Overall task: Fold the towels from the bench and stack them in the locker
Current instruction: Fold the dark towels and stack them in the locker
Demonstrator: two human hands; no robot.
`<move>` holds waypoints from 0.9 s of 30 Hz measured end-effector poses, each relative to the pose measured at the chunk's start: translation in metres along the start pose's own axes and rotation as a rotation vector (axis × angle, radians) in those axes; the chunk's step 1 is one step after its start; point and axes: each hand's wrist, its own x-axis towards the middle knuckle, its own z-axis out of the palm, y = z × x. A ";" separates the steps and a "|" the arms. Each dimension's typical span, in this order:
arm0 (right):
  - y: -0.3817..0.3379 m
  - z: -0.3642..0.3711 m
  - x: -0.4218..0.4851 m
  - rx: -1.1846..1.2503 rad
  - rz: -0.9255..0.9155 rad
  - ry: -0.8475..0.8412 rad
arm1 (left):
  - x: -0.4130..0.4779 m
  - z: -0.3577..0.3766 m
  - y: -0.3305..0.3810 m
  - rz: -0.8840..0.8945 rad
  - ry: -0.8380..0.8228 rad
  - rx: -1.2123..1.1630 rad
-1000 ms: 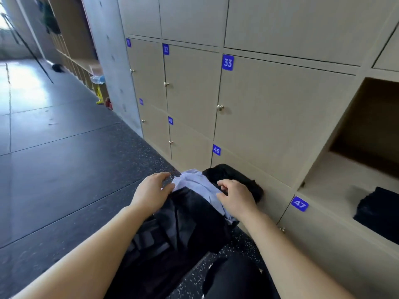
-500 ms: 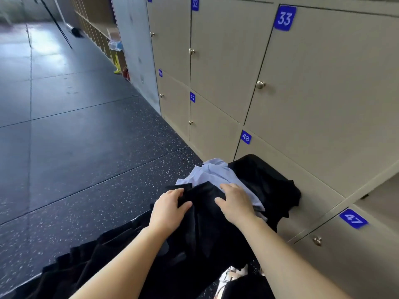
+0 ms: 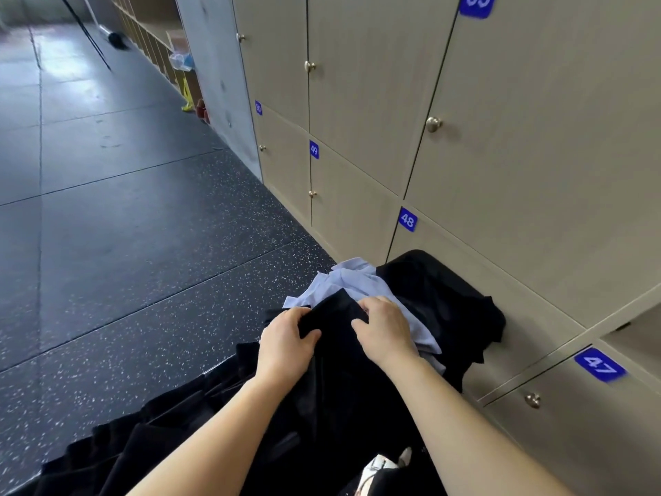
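**Both hands grip a black towel below locker 48**

Blue plates with white numbers mark the beige locker doors (image 3: 536, 173) — 48 (image 3: 407, 219) at 12 o'clock from the pile, 49 (image 3: 314, 150) at 11 o'clock, 47 (image 3: 600, 364) at 3 o'clock, and a small 50 (image 3: 258, 108) farther along. The topmost plate is cut off by the frame edge. The left hand (image 3: 286, 340) and right hand (image 3: 386, 331) both curl their fingers round the upper edge of a black towel (image 3: 332, 313). It overlaps a light-blue towel (image 3: 352, 281), with another black cloth (image 3: 443, 291) at 2 o'clock leaning against door 48. Speckled dark floor (image 3: 125, 245) spreads at 9 o'clock.
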 end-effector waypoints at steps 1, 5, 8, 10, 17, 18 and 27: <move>0.001 -0.005 -0.003 0.042 0.011 0.034 | -0.001 -0.002 0.003 0.000 0.008 -0.026; 0.005 -0.040 -0.026 0.220 0.003 0.136 | -0.009 -0.016 0.028 0.034 0.021 -0.180; 0.007 -0.077 -0.050 0.369 -0.006 0.177 | -0.019 -0.031 0.062 0.120 0.003 -0.314; 0.008 -0.103 -0.065 0.494 -0.024 0.207 | -0.027 -0.042 0.089 0.193 -0.022 -0.397; 0.006 -0.204 -0.113 0.699 -0.104 0.402 | -0.054 -0.083 0.194 0.414 -0.177 -0.621; 0.004 -0.220 -0.120 0.728 -0.112 0.430 | -0.057 -0.089 0.209 0.442 -0.204 -0.644; -0.002 -0.333 -0.180 0.901 -0.250 0.546 | -0.109 -0.115 0.321 0.649 -0.381 -0.713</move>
